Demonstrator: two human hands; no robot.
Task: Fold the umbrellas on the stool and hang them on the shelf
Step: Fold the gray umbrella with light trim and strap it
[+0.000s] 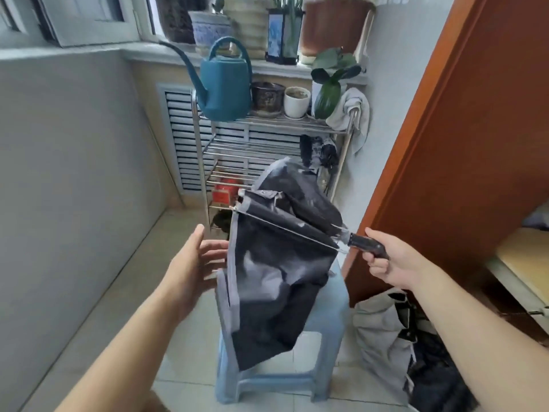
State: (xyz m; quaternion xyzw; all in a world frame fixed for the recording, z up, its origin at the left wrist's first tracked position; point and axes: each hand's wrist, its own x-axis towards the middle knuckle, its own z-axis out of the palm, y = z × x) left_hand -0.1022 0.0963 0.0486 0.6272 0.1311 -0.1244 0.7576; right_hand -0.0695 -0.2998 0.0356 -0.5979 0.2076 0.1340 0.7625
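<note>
My right hand (386, 260) grips the black handle (368, 245) of the umbrella (276, 263); my fingers (375, 264) are curled tight under the handle and my thumb lies along its top. From these fingers the umbrella points to the left and a little up, with its shaft nearly level, and the dark canopy with the grey edge hangs loose below it. The cloth is not yet folded, it falls in front of the blue stool (326, 322), which stands just under my right fingers and a bit to the left.

My left hand (193, 263) is open, with the fingers spread and relaxed, and it holds nothing. The fingertips are very near to the grey edge of the hanging canopy, just to the right of them; I cannot tell if they touch it already.

Beyond both hands stands the metal shelf (267, 144). On its right side, above the umbrella tip, another folded dark umbrella (319, 153) hangs. On top of the shelf are a teal watering can (225, 84) and some pots. Under my right forearm a grey and black bag (386, 346) lies on the floor
</note>
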